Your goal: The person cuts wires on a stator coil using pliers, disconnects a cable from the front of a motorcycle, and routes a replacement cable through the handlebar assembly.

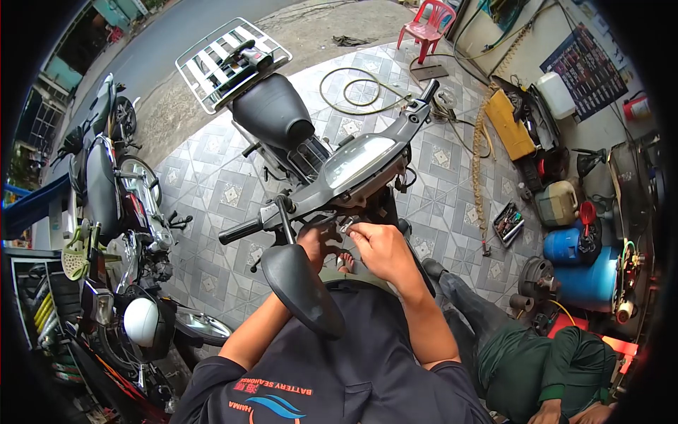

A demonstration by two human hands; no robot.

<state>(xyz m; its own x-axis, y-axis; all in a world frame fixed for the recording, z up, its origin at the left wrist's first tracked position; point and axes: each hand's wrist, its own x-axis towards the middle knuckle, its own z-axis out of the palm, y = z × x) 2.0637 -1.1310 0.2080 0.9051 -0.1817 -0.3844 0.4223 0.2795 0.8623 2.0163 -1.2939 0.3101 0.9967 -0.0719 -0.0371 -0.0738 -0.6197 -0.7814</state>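
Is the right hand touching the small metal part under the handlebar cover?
Touching: the head view shows the right hand pinching the small metal part between its fingertips.

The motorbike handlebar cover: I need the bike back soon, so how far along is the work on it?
Done: hard to tell; the grey plastic handlebar cover sits in place with its headlamp lens and black mirror fitted. In hand: the left hand and right hand work at a small metal part under its near edge. What is left cannot be seen from here.
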